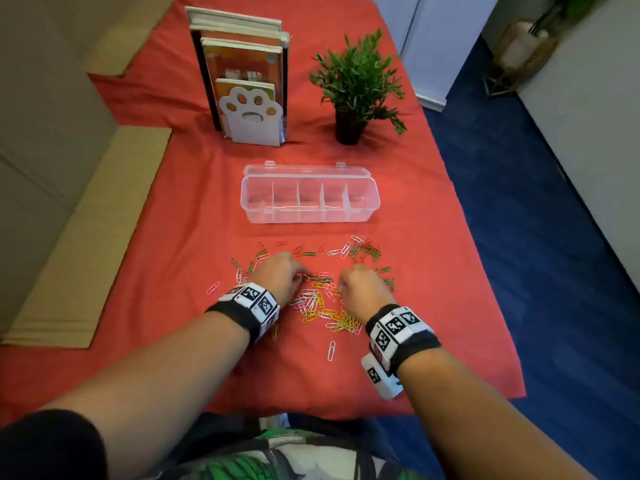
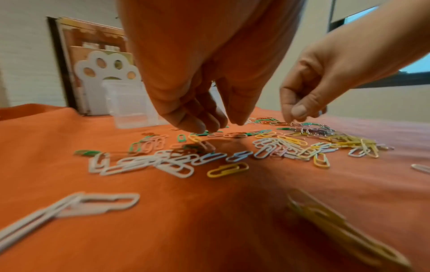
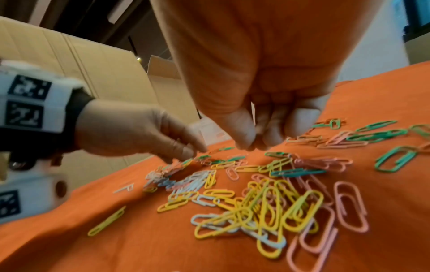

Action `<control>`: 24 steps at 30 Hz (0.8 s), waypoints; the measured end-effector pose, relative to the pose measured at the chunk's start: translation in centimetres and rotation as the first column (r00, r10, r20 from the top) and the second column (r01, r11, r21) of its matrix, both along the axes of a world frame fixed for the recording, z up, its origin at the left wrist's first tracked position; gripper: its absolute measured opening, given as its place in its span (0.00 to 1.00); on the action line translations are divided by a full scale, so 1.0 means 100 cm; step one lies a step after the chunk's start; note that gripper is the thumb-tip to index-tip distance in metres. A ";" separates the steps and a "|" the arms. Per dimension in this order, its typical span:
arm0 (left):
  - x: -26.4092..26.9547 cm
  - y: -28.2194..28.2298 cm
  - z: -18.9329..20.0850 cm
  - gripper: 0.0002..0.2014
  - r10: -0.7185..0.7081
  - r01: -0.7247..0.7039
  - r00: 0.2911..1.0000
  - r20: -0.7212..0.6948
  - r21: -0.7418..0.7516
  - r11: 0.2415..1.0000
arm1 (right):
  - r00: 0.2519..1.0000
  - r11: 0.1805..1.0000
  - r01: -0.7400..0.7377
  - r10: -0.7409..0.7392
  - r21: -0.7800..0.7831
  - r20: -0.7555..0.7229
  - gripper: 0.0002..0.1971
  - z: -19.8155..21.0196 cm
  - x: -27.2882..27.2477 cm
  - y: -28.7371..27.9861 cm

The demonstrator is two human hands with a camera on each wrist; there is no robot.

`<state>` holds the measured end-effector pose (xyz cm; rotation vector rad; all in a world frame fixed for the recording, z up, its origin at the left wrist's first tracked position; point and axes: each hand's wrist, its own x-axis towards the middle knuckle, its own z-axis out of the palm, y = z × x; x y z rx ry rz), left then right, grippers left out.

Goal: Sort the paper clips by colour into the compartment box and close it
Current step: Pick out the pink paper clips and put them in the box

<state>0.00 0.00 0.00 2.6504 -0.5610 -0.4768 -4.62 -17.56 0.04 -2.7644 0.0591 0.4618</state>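
Several paper clips in yellow, green, pink and white lie scattered on the red cloth; the yellow ones bunch nearest me. Beyond them stands the clear compartment box with its lid open at the back and its compartments looking empty. My left hand reaches down with curled fingers, its fingertips pinching at a clip on the cloth. To its right my right hand hovers low over the pile, the fingers curled against the thumb. No clip shows between them.
A paw-shaped bookend with books and a potted plant stand behind the box. Flat cardboard lies along the left. The table's right edge drops to blue floor.
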 end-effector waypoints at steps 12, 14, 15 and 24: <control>0.003 -0.010 -0.011 0.08 -0.051 0.049 0.999 0.014 0.127 0.991 | 0.973 0.979 -0.193 0.199 -0.067 0.113 0.10 -0.019 0.030 0.021; 0.003 -0.004 -0.010 0.08 -0.003 0.005 1.000 -0.024 0.064 0.998 | 0.979 0.982 -0.178 0.184 -0.066 0.089 0.11 -0.020 0.031 0.021; 0.002 -0.001 -0.008 0.09 0.046 -0.045 0.998 -0.037 0.010 0.999 | 0.982 0.983 -0.172 0.176 -0.066 0.073 0.12 -0.019 0.032 0.022; -0.002 0.028 -0.007 0.22 0.346 -0.418 0.897 -0.276 -0.270 0.868 | 0.996 0.987 0.002 0.013 0.163 -0.089 0.13 -0.020 0.043 0.013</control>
